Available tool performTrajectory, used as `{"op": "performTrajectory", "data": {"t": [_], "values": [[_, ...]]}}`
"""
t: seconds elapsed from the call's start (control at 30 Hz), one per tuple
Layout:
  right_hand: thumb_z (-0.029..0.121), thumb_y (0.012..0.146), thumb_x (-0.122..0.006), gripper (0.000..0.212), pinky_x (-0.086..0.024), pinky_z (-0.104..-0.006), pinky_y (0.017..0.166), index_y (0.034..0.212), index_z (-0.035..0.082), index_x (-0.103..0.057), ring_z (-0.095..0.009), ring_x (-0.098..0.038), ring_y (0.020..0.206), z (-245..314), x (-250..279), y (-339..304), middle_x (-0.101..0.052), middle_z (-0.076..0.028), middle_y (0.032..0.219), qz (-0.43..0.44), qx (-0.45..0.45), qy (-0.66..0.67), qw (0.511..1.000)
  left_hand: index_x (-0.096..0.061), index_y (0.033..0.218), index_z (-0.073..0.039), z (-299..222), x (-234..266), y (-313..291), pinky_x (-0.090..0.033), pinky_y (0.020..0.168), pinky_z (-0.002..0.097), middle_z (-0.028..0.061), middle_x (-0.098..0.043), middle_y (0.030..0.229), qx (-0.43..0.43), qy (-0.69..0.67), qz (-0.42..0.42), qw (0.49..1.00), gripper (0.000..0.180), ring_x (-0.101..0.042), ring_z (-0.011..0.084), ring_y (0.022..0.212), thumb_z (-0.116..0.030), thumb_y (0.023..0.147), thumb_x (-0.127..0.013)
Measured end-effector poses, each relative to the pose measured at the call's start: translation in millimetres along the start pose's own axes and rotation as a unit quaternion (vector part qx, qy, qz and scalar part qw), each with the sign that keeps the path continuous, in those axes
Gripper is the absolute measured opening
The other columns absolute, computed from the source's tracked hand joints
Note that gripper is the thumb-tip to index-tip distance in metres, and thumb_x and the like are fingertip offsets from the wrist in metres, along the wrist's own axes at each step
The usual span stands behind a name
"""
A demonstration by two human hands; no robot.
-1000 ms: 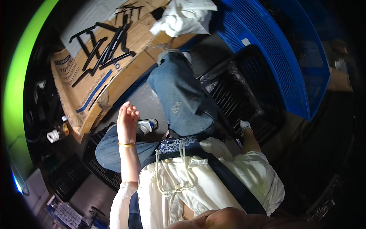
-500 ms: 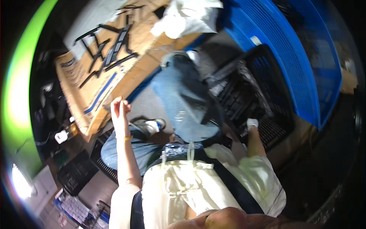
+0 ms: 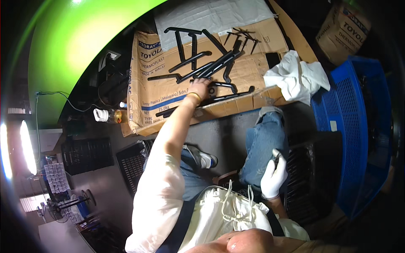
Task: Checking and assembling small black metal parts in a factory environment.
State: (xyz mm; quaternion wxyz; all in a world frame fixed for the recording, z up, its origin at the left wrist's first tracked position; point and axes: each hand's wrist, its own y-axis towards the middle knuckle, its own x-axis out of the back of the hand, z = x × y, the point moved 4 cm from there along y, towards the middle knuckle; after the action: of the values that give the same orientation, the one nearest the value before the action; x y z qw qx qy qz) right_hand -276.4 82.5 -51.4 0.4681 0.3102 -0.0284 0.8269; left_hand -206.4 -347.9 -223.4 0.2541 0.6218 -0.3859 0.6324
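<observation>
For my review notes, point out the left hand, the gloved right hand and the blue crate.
left hand (image 3: 200, 88): head view, back of the hand
gloved right hand (image 3: 274, 178): head view, mid-hand
blue crate (image 3: 333, 105): head view, perforated wall

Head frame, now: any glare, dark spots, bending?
Head view: lights blown out at far left; glare on the green panel; black crate beside the right hand sunk in shadow; blue crate bowed toward the rim; left hand fairly clear.
</observation>
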Motion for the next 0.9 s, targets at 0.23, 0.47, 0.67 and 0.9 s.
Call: {"op": "performTrajectory", "data": {"t": [0.23,0.47,0.67,0.9], "values": [[0.003,0.093,-0.051,0.025,-0.051,-0.0382,0.087,0.117,-0.005,-0.057,-0.033,-0.067,0.098,-1,-4,1,-0.067,-0.02,0.106,0.02,-0.048,0.012,0.999,-0.05,0.132,-0.013,20,-38,17,-0.037,0.105,0.0482,0.0061,-0.052,0.137,0.107,0.092,0.053,0.989,0.066,-0.048,0.026,0.13,-0.031,0.075,-0.077],[0.005,0.095,-0.053,0.023,-0.052,-0.0386,0.084,0.115,-0.004,-0.058,-0.035,-0.068,0.097,-3,-3,1,-0.068,-0.02,0.104,0.006,-0.036,-0.015,0.999,-0.06,0.112,-0.011,26,64,-36,-0.052,0.081,0.0382,0.0092,-0.065,0.107,0.078,-0.099,-0.126,0.984,0.028,-0.067,0.0255,0.096,-0.031,0.094,-0.061],[0.009,0.094,-0.06,0.017,-0.052,-0.0356,0.081,0.108,0.001,-0.063,-0.03,-0.069,0.092,23,-4,13,-0.07,-0.016,0.1,0.092,-0.036,-0.021,0.995,-0.055,0.115,-0.004,-33,131,-154,-0.047,0.075,0.0231,0.0028,-0.06,0.1,0.019,-0.773,-0.022,0.634,0.026,-0.056,0.0082,0.082,-0.025,0.101,-0.053],[0.015,0.09,-0.069,0.027,-0.051,-0.0269,0.069,0.112,-0.001,-0.063,-0.011,-0.064,0.076,97,-60,36,-0.07,-0.009,0.091,0.227,-0.005,0.182,0.957,-0.046,0.129,0.0,-142,156,-273,-0.051,0.082,0.0247,0.0077,-0.062,0.113,-0.053,-0.828,0.054,0.556,0.033,-0.06,0.0104,0.089,-0.013,0.1,-0.054]]}}
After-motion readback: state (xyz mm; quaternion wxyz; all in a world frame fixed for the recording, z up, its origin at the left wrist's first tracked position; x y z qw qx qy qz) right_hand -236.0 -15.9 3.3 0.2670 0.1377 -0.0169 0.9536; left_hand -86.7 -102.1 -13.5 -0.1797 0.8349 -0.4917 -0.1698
